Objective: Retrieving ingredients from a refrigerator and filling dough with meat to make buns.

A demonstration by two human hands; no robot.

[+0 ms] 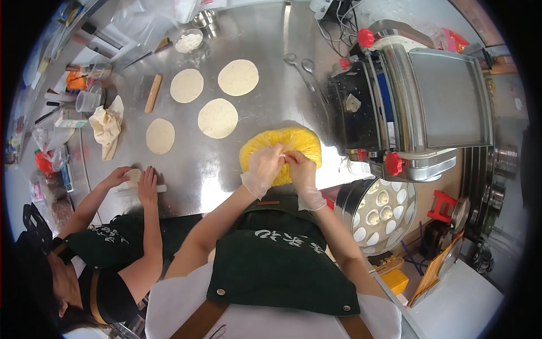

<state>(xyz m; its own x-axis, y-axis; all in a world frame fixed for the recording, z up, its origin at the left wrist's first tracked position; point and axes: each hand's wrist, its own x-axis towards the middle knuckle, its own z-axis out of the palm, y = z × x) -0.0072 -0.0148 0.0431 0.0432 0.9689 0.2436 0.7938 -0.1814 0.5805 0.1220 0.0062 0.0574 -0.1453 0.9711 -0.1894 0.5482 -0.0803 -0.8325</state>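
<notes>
Where clear-gloved left hand (264,166) and right hand (304,171) meet, fingertips pinch closed, contents unclear. Directly beneath lies a rounded yellow mass (287,136).

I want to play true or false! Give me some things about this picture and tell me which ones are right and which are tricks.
1. The left hand and right hand meet over the yellow bundle. True.
2. The flat dough pieces in the middle of the table are square. False: the flat dough pieces are roundish.
3. Two spoons lie on the table. True.
4. The knobs on the machine are blue. False: the knobs are red.
5. The co-worker is on the right side. False: the co-worker is on the left.
6. Both hands wear see-through gloves. True.
</notes>
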